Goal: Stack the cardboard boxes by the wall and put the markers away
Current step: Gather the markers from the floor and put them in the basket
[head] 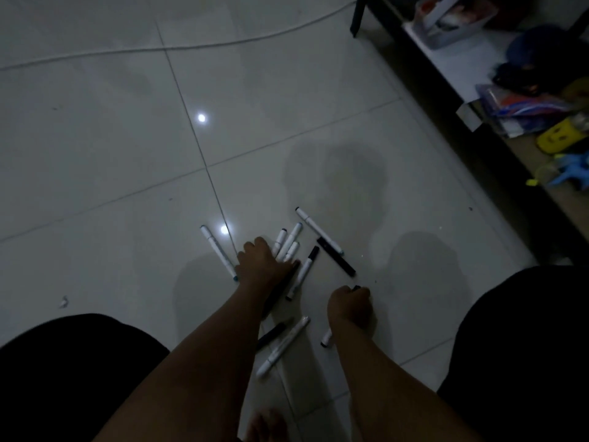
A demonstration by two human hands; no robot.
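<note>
Several white and black markers lie scattered on the tiled floor between my knees. My left hand (259,261) reaches over a cluster of white markers (288,244), its curled fingers on them and over a black marker (280,287). My right hand (350,303) is closed round a dark marker whose tip (356,287) sticks out above the fist. A long white marker (318,230) and a black one (336,261) lie just beyond. Another white marker (218,252) lies left of my left hand. Two more (283,346) lie under my forearms. No cardboard boxes are in view.
A low dark shelf unit (446,100) runs along the right, holding a white box, plastic packets and toys (561,138). A cable (191,47) crosses the floor at the top. My knees in dark cloth (526,346) flank the markers, and a scrap of paper (63,302) lies at the left.
</note>
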